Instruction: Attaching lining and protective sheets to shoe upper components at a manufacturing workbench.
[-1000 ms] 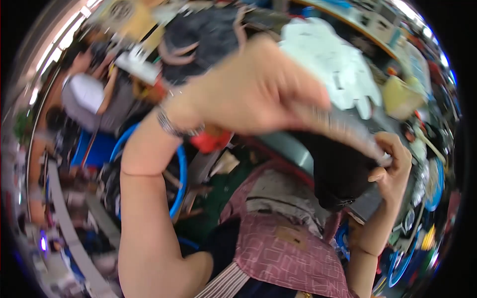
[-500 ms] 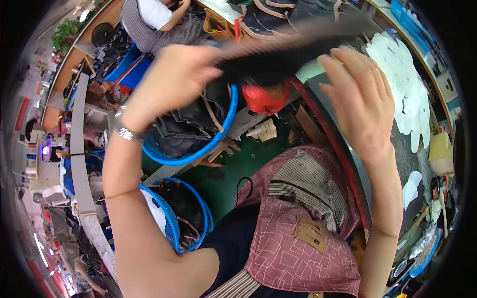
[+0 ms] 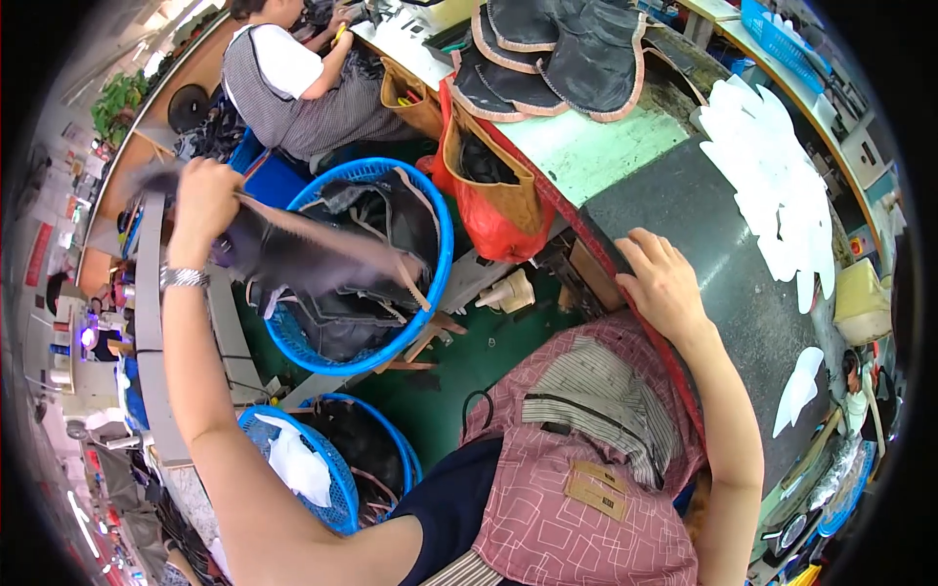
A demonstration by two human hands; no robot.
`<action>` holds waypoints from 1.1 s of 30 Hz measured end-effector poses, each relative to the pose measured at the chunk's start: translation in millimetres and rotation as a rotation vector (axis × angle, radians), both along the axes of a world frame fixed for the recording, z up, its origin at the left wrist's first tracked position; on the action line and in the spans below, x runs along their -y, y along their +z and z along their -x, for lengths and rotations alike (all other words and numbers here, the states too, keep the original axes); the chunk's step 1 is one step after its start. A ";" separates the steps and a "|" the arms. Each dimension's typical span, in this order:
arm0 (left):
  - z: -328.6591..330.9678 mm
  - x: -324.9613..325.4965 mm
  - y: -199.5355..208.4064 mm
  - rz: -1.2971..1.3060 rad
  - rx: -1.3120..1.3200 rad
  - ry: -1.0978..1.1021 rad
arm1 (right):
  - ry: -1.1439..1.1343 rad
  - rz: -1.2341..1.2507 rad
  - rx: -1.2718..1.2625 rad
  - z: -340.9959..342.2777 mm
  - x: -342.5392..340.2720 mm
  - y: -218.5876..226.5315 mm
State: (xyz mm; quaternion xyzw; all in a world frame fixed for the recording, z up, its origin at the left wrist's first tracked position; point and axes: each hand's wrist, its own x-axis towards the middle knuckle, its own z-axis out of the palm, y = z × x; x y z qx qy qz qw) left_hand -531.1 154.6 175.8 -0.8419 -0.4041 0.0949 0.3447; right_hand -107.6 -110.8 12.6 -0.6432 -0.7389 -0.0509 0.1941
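Apron patch: right below us, two tan rectangular labels (image 3: 598, 488) sit stitched on the pink patterned apron (image 3: 576, 469), just under a striped grey pocket.

Lower basket: near the left arm's elbow, a small blue basket (image 3: 332, 469) holds a white bag (image 3: 298, 467) and dark scraps.

Left hand: and there it is, left hand (image 3: 203, 195) raised out to the side, a metal watch (image 3: 183, 277) on the wrist, fingers clamped tight round one end of a dark fabric piece (image 3: 303, 259).

Fabric piece: it hangs stretched out from that fist, a tan-edged strip trailing across and over the rim of the big blue basket (image 3: 430, 293). Slightly blurred, so the exact shape is hard to tell.

Big basket: already stuffed with more dark pieces, sitting on a wooden stand on the green floor (image 3: 469, 361).

Right hand: flat on the edge of the dark worktable (image 3: 684, 205), right hand (image 3: 664, 283) spread, fingers loose and open, gripping nothing.

Table side: a red bag (image 3: 493, 230) and tan pouches (image 3: 489, 166) hang off the table edge, between the basket and the right hand.

Table top: white cut shapes (image 3: 772, 186) fan out along the far right; a yellowish container (image 3: 865, 298) beside them.

Far end: a stack of dark pieces with pinkish trim (image 3: 567, 54) lies on the pale green surface.

Beyond: another person (image 3: 293, 78) in a striped vest sits bent over a bench at the top left.
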 end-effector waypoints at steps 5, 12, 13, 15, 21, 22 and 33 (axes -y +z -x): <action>-21.8 -99.5 -119.5 0.063 -0.335 -0.091 | -0.051 0.028 -0.038 -1.7 7.0 -8.5; -37.1 -123.6 -255.1 0.562 0.372 0.026 | -0.077 0.022 -0.023 -15.3 25.6 -10.5; -35.1 -130.3 -252.0 0.589 0.432 0.060 | -0.092 0.027 -0.014 -17.9 32.0 -10.2; -80.8 -125.6 -221.4 0.257 0.580 -0.131 | -0.100 0.074 -0.083 -27.7 45.3 -8.2; -413.9 -72.6 -99.7 0.452 1.084 -0.843 | -0.085 0.022 -0.148 -42.4 46.6 -10.5; -465.0 -81.9 -102.5 0.380 1.086 -0.857 | -0.080 -0.002 -0.110 -43.6 46.2 -8.8; -585.5 -210.1 -102.3 0.327 0.670 -0.529 | -1.531 -0.017 -0.178 -122.0 252.3 -10.4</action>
